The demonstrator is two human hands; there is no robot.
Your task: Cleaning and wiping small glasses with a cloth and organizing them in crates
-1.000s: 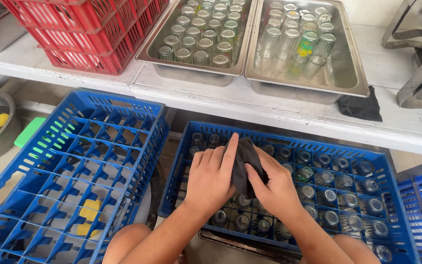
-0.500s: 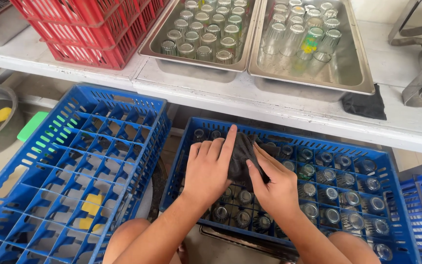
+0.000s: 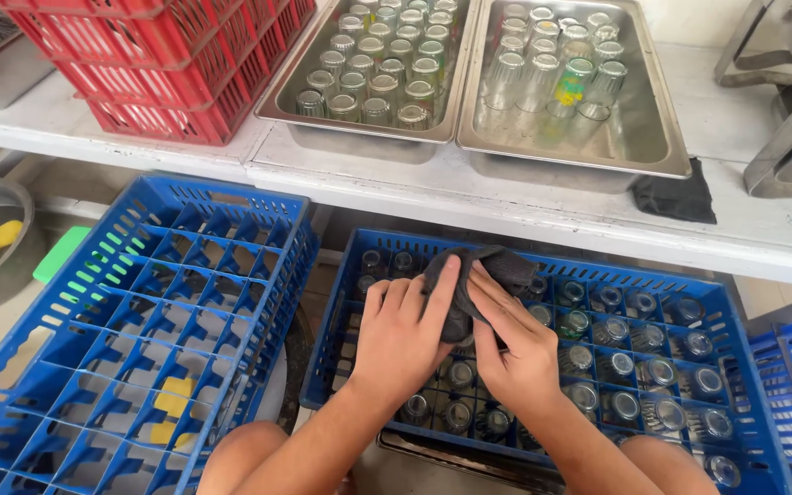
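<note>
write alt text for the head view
Both hands, left hand and right hand, press a dark cloth around something over a blue crate of glasses. Trays of glasses sit on the shelf above.

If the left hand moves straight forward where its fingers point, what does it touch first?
The left hand already lies on the dark cloth. Past it, probably the far wall of the blue crate, though depth is unclear.

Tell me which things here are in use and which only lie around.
In use: left hand, right hand, dark grey cloth, blue plastic rack of glasses.
Lying about: red plastic crates, empty blue rack, folded black cloth.
</note>
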